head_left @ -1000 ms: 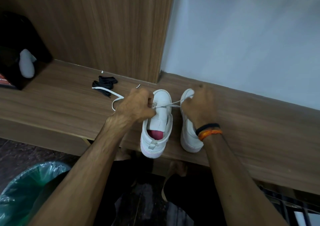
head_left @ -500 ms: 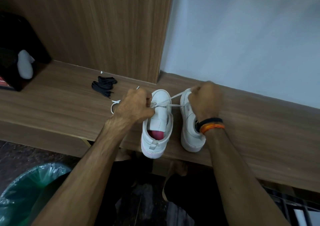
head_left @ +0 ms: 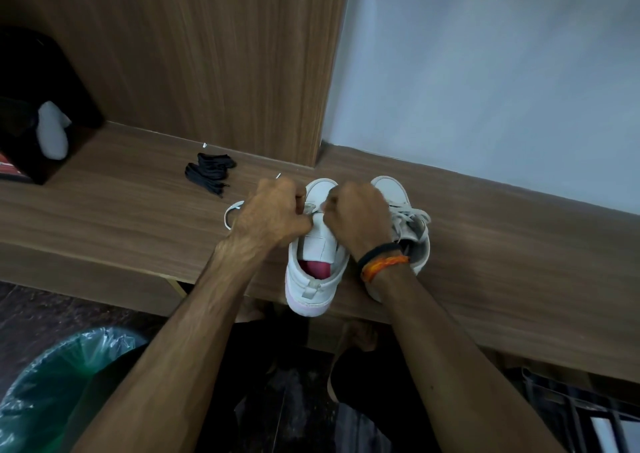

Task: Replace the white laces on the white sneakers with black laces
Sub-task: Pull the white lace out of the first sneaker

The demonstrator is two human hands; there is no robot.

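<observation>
Two white sneakers stand side by side on the wooden shelf (head_left: 502,230), toes pointing away from me. The left sneaker (head_left: 315,276) has a pink insole and an exposed tongue. My left hand (head_left: 273,215) and my right hand (head_left: 358,215) are both closed over its front eyelets, pinching the white lace (head_left: 231,212), whose loose loop trails out to the left of my left hand. The right sneaker (head_left: 407,210) still carries its white lace and is partly hidden behind my right wrist. A bundle of black laces (head_left: 209,172) lies on the shelf further left.
A wooden panel (head_left: 207,54) rises behind the shelf, beside a pale wall. A black box with a white object (head_left: 52,133) sits at far left. A bin lined with a green bag (head_left: 59,383) stands on the floor at lower left. My bare feet show under the shelf.
My right hand has moved left from over the right sneaker to the left sneaker's front, right next to my left hand. The lace span between the hands has shortened.
</observation>
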